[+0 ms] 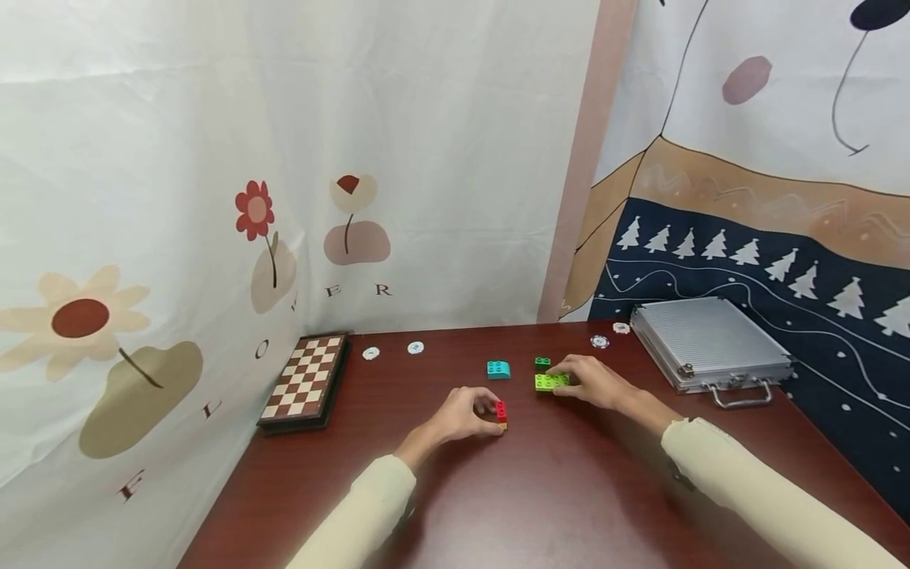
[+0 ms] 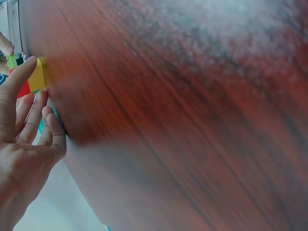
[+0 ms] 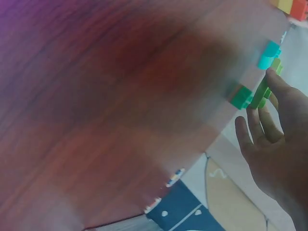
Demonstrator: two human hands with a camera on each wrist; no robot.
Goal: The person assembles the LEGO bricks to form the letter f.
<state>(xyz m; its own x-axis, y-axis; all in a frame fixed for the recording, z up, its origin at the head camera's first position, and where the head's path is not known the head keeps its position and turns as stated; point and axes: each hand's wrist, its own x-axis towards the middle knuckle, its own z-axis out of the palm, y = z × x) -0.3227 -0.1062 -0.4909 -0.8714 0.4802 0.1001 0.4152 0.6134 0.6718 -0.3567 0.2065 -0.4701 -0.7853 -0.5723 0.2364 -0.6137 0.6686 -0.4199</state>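
Meanwhile, our left hand point(image 1: 462, 416) pinches a red-and-yellow brick stack point(image 1: 501, 413) steady on the table point(image 1: 569, 490), while our right hand point(image 1: 593, 382) grips the lime plate point(image 1: 547, 382) nearby, seemingly for joining.

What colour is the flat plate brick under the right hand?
Lime green: the flat plate brick that the right hand holds shows best in the head view.

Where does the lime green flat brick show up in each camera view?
Head: lime green flat brick at centre, under the right hand.
Left wrist: a green sliver, far upper left.
Right wrist: upper right, edge-on at the fingertips.
Shared landmark: the red and yellow brick.
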